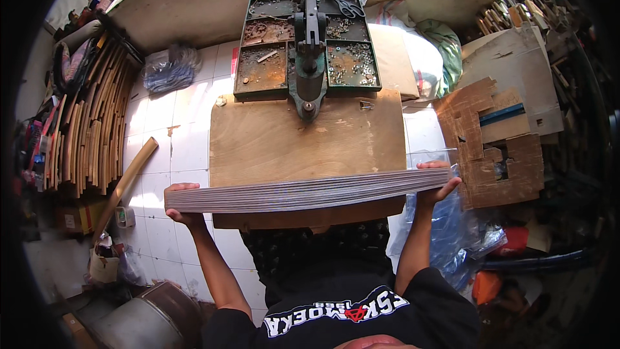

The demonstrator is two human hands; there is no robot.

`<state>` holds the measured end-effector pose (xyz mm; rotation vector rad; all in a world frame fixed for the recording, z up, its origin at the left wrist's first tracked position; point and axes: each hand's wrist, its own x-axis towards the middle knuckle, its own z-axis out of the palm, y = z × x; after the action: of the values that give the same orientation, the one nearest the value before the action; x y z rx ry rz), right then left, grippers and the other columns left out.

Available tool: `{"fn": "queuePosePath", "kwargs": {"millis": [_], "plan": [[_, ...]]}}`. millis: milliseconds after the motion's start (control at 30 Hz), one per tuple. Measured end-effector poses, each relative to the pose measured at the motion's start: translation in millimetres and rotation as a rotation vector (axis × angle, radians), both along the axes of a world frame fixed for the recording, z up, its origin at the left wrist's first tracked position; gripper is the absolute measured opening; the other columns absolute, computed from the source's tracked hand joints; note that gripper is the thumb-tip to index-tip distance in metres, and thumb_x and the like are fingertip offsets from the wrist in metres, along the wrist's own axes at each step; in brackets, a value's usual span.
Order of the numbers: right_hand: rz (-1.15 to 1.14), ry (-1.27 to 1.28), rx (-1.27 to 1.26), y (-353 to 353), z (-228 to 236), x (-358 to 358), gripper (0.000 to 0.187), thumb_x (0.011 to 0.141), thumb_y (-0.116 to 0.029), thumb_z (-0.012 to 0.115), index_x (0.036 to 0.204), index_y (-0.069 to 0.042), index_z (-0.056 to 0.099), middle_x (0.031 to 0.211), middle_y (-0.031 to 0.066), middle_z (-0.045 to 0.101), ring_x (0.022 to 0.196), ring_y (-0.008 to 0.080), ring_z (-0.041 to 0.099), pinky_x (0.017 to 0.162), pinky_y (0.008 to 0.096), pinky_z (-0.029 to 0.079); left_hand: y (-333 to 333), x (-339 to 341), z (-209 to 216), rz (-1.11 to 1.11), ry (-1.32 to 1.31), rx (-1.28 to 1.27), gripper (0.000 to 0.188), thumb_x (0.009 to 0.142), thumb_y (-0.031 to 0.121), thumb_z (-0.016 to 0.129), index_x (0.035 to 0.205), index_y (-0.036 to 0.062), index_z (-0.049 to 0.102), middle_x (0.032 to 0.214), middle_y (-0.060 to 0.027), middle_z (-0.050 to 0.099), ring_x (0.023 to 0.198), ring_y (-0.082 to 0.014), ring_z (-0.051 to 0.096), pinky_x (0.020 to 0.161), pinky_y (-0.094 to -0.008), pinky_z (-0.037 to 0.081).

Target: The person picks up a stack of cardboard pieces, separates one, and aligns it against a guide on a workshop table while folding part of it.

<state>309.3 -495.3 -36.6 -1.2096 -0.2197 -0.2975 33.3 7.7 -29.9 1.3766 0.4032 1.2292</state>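
Nearest: dark shirt with white lettering, both bare forearms rising from the lower edge.

Left hand [183, 203] clasps one end of a stack of strips [303, 192], fingers curled together over the top edge, thumb hidden under it. Right hand [436, 184] clasps the other end, fingers pressed together on top, thumb below. The stack is long and thin, many flat grey layers packed edge to edge with a fine lined texture, bowed slightly upward in the middle. It is held level above the near edge of a wooden board [284, 145]; contact with the board cannot be told.

The board is plain brown plywood, smooth and worn, with rounded corners, laid over a white tiled floor [174, 136].

At the board's far end stands a green metal hand press [310, 45], heavy cast body, rusted in spots. Around it sits a green metal tray [258, 68] split into compartments: the right ones hold heaps of small pale metal bits, the left ones rusty dust and a few scraps. Scissors [349, 6] lie in a far right compartment.

Left, a bundle of curved bamboo slats [90, 129] leans by the wall. Right, cut brown cardboard pieces [497, 155] with notched edges and crumpled clear plastic bags [452, 232].
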Motion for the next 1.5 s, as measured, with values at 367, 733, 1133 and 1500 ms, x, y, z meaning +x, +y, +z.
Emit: {"fn": "queuePosePath", "kwargs": {"millis": [367,733,1133,1500], "plan": [[-0.056,0.010,0.001,3.4,14.9,-2.8,0.078,0.097,-0.070,0.018,0.083,-0.003,0.056,0.075,0.0111,0.058,0.067,0.0238,0.063,0.068,0.0370,0.055,-5.3,3.3,12.5,0.007,0.021,0.026,0.087,0.082,0.084,0.040,0.093,-0.0009,0.055,0.073,-0.0168,0.064,0.067,-0.0271,0.065,0.065,-0.0375,0.056],[-0.008,-0.050,0.020,5.1,5.2,-5.2,0.085,0.092,-0.077,0.020,0.092,0.000,0.057,0.077,0.0124,0.060,0.072,0.0235,0.063,0.072,0.0343,0.053,-7.6,2.1,6.7,0.018,0.049,0.027,0.089,0.080,0.086,0.039,0.093,-0.0003,0.055,0.073,-0.0161,0.063,0.067,-0.0272,0.065,0.064,-0.0386,0.055],[-0.317,0.182,-0.355,-3.0,4.0,29.0,0.083,0.096,-0.072,0.025,0.101,0.002,0.061,0.089,0.0083,0.062,0.079,0.0188,0.059,0.074,0.0348,0.049,1.2,21.7,56.8,0.044,0.407,0.054,0.083,0.093,0.076,0.029,0.099,-0.0018,0.059,0.075,-0.0077,0.062,0.065,-0.0144,0.061,0.052,-0.0268,0.048],[0.067,0.500,-1.258,4.2,47.3,95.1,0.105,0.090,-0.080,0.015,0.088,0.011,0.067,0.086,0.0353,0.065,0.089,0.0459,0.064,0.085,0.0503,0.045,39.1,84.8,77.8,-0.188,1.271,0.101,0.093,0.096,0.072,0.024,0.085,-0.0100,0.068,0.077,-0.0253,0.066,0.077,-0.0296,0.064,0.079,-0.0404,0.049]]}}
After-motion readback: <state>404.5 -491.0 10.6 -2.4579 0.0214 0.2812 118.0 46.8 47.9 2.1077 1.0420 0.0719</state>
